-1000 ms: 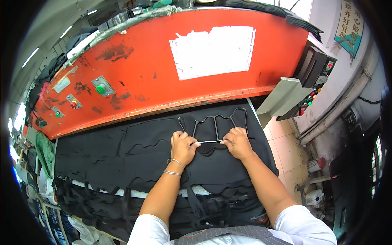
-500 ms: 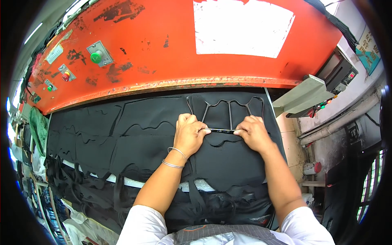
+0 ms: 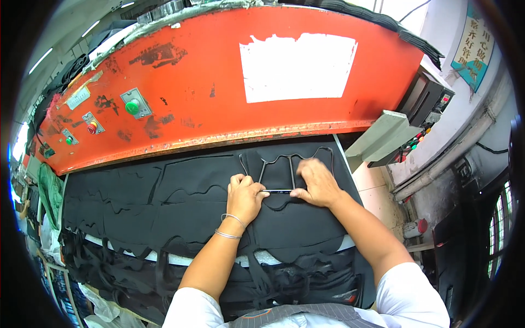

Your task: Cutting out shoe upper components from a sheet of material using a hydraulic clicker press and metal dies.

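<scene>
A thin metal cutting die [image 3: 291, 170], with a wavy far edge and crossbars, lies on a black foam-like sheet [image 3: 219, 156] near its far right corner. My left hand [image 3: 244, 198] has its thumb and fingers closed on the left end of the die's near edge. The right thumb presses that same edge farther right. The other fingers of my right hand [image 3: 319, 185] bend over the die's right part and are smeared by motion. Wavy cut lines run across the sheet left of the die and below it.
Beyond the sheet stands an orange machine beam [image 3: 208, 117] with a green button [image 3: 132, 106] and a red button [image 3: 92, 127]. A grey bracket [image 3: 384, 136] juts out at the right. Black offcuts [image 3: 202, 284] are heaped along the near edge.
The whole view has shifted, so the beam and sheet appear lower. My right fingers have moved over the die and blur, while the left hand keeps its grip.
</scene>
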Motion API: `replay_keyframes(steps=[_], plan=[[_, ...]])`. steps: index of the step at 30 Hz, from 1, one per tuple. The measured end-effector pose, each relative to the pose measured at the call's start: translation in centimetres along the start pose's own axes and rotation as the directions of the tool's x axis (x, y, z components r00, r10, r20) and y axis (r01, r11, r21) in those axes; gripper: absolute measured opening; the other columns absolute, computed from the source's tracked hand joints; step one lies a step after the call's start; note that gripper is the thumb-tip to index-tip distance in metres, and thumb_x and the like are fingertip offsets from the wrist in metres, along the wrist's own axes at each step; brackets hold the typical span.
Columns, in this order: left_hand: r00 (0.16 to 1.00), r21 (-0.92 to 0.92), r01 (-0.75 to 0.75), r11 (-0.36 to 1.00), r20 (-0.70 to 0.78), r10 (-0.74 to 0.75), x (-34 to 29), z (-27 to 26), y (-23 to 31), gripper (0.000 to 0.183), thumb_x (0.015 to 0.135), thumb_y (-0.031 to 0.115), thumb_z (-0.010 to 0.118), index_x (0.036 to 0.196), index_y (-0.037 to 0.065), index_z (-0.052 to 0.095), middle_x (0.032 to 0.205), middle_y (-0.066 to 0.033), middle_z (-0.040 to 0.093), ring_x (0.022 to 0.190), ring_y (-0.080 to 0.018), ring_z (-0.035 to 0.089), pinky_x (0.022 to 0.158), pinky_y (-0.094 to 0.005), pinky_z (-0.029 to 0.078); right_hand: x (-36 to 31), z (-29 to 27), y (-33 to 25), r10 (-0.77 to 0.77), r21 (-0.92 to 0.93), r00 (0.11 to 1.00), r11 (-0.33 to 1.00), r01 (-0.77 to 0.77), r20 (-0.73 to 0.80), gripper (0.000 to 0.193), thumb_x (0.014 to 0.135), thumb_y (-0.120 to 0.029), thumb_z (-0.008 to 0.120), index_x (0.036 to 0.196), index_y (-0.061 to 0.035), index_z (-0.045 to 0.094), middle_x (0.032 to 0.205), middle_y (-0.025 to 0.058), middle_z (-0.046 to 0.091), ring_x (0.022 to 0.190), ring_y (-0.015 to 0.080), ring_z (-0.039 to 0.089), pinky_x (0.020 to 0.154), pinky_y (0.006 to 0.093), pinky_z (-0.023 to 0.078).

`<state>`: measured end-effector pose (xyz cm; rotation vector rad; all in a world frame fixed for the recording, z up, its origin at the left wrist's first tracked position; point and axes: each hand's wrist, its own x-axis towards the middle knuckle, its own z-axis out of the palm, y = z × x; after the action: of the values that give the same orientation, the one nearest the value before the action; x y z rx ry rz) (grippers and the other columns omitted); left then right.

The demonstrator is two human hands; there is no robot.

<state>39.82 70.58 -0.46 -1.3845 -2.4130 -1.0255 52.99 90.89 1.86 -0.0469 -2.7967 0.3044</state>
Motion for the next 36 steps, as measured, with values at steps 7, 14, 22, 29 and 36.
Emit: replay_keyframes(steps=[7, 14, 22, 29, 36], plan=[[0.994, -0.108, 0.088, 0.99, 0.079, -0.08, 1.2, -0.3, 0.1, 0.015, 0.064, 0.019, 0.08, 0.074, 0.01, 0.073, 0.075, -0.0026, 0.055, 0.093, -0.0271, 0.047, 0.087, -0.0372, 0.04, 5.9, -4.5, -0.8, 0.114, -0.095, 0.793, 0.993, -0.072, 0.598, 0.052, 0.065, -0.047, 0.078, 0.094, -0.0041, 0.071, 0.09, 0.0163, 0.069, 0.09, 0.0334, 0.066, 0.079, 0.0427, 0.052], [0.957, -0.134, -0.288, 0.948, -0.075, 0.28, 6.7, -4.2, 2.7, 0.014, 0.064, 0.014, 0.078, 0.073, 0.008, 0.068, 0.073, -0.0053, 0.049, 0.086, -0.0292, 0.048, 0.078, -0.0395, 0.04, 6.6, -6.9, 1.2, 0.028, 0.026, 0.657, 0.997, -0.073, 0.753, 0.055, 0.072, -0.039, 0.075, 0.114, -0.0064, 0.064, 0.092, 0.0174, 0.069, 0.09, 0.0343, 0.066, 0.082, 0.0395, 0.051], [0.993, -0.126, -0.116, 0.985, 0.007, 0.118, 1.9, -1.0, -1.3, 0.013, 0.064, 0.014, 0.079, 0.074, 0.01, 0.072, 0.07, -0.0029, 0.051, 0.082, -0.0257, 0.05, 0.076, -0.0377, 0.044, 6.7, -4.5, -0.4, 0.044, -0.073, 0.676, 0.997, 0.014, 0.736, 0.043, 0.079, -0.037, 0.07, 0.107, -0.0043, 0.068, 0.101, 0.0159, 0.068, 0.099, 0.0331, 0.064, 0.088, 0.0405, 0.049], [0.825, -0.242, -0.314, 0.918, -0.548, 0.138, 5.0, -1.9, 5.7, 0.057, 0.069, 0.015, 0.082, 0.118, 0.005, 0.054, 0.12, -0.0143, 0.044, 0.111, -0.0341, 0.049, 0.097, -0.0423, 0.042, 2.3, -5.8, 3.6, -0.118, 0.41, 0.834, 0.902, -0.138, 0.54, 0.034, 0.087, -0.03, 0.065, 0.112, -0.0083, 0.068, 0.101, 0.0171, 0.068, 0.095, 0.0315, 0.064, 0.088, 0.0357, 0.047], [0.954, 0.027, 0.084, 0.996, 0.287, -0.088, 7.0, 4.0, -0.3, 0.045, 0.082, 0.029, 0.07, 0.116, 0.0, 0.059, 0.113, -0.0201, 0.059, 0.109, -0.0364, 0.055, 0.096, -0.0406, 0.044, -2.5, -14.8, -1.0, 0.177, 0.537, 0.955, 0.796, -0.28, 0.237, 0.028, 0.088, -0.028, 0.063, 0.101, -0.0034, 0.069, 0.072, 0.0076, 0.066, 0.06, 0.0142, 0.062, 0.059, 0.0295, 0.049]])
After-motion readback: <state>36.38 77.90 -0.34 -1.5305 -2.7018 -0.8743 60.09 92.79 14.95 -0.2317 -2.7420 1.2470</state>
